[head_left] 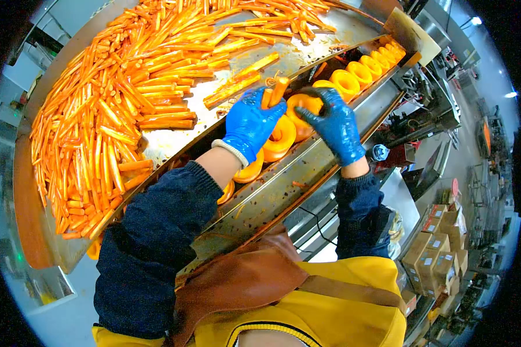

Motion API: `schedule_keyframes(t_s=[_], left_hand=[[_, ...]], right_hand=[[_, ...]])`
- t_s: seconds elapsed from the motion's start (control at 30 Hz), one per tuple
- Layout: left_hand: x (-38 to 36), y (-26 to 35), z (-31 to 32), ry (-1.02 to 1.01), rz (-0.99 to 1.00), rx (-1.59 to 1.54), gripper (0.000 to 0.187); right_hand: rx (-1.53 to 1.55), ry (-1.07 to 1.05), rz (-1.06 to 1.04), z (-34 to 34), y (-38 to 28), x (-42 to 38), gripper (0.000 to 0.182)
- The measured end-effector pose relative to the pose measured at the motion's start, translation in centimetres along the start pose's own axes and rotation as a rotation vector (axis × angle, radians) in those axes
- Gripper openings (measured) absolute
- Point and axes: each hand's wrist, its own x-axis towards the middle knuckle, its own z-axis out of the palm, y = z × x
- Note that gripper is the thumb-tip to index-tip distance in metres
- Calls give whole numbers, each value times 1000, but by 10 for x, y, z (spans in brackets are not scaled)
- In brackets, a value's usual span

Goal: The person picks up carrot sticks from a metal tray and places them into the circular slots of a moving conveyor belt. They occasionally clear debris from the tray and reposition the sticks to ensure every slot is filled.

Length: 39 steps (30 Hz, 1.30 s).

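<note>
My left hand [255, 122], in a blue glove, is closed around short orange sticks [279, 91] whose ends stick out above the fingers. Beside it, my right hand [333, 124], also gloved in blue, has its thumb and fingers curved apart over a row of orange rings; nothing shows held between them. An orange ring [304, 110] lies between the two hands, and another ring [281, 139] sits just below my left hand. More rings [345, 84] run up the channel to the upper right.
A large heap of orange sticks [116, 98] covers the metal tray [179, 141] at the left. A metal ledge [272, 194] runs along the channel's near side. Cardboard boxes [434, 260] are stacked at the right, beyond a black machine part [428, 121].
</note>
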Motion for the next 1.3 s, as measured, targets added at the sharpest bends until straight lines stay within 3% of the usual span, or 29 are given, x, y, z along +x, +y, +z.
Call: schedule_keyframes(t_s=[0.03,0.1,0.17,0.2,0.23,0.33,0.37,0.43,0.47,0.5,0.57,0.6,0.7,0.73,0.77,0.83,0.9,0.97,1.0,1.03,1.07,1.13,1.17,1.23,1.3], left_hand=[[1,-3,4,-111,-88,-33,40],[4,-8,7,-115,-84,-25,44],[8,-5,8,-117,-197,-347,47],[17,-24,20,-4,-168,-297,45],[15,-11,9,-1,-168,-294,45],[4,10,-8,-40,-228,-591,36],[0,8,-9,-40,-229,-590,36],[-7,-9,-6,-354,-224,-274,32],[-6,-35,8,-381,-126,-207,31],[-8,-33,5,-377,-128,-207,31],[-18,-30,-1,-163,-248,-384,32],[-22,-5,-19,-159,-483,-612,34],[-36,-4,-32,23,-235,-733,26],[-41,-8,-31,26,-237,-728,26],[-45,-16,-28,-3,-224,-676,25],[-51,-24,-30,-155,-202,-555,28],[-55,-19,-35,-198,-232,-517,32],[-44,-20,-52,-283,-152,-530,36],[-31,-20,-68,-374,-18,-577,37],[-16,-5,-97,-328,132,21,35],[-5,-9,-119,-200,327,392,33],[14,-30,-156,-334,196,836,46],[14,-44,-165,-349,253,1095,49],[14,-63,-174,-350,371,1074,43],[18,-57,-174,-423,297,1074,41]], right_hand=[[175,-154,85,2,-14,-3,40],[76,-310,83,20,-20,-10,38],[-2,-382,178,37,-17,-12,38],[-48,-249,96,44,-10,-16,38],[-44,-249,92,46,-2,-18,38],[-29,80,132,41,21,-17,47],[-88,156,22,39,30,-14,52],[-33,213,120,25,17,-8,47],[-32,211,114,21,13,-4,47],[-10,188,92,18,9,0,43],[17,164,72,15,2,10,39],[22,66,18,16,-1,22,35],[-58,-196,-186,31,-10,69,34],[-104,-256,-286,43,-12,85,34],[-88,-281,-422,59,-10,98,35],[-224,-626,-366,74,-31,122,40],[-347,-711,-418,79,-55,135,31],[-415,-708,-457,93,-69,137,27],[-487,-706,-493,100,-71,137,24],[-486,-710,-494,103,-68,137,24],[-479,-691,-513,104,-63,139,24],[-442,-632,-480,97,-54,140,24],[-396,-595,-497,90,-47,140,27],[-211,-250,-392,75,-41,131,32],[-306,-198,-327,52,-32,134,37]])
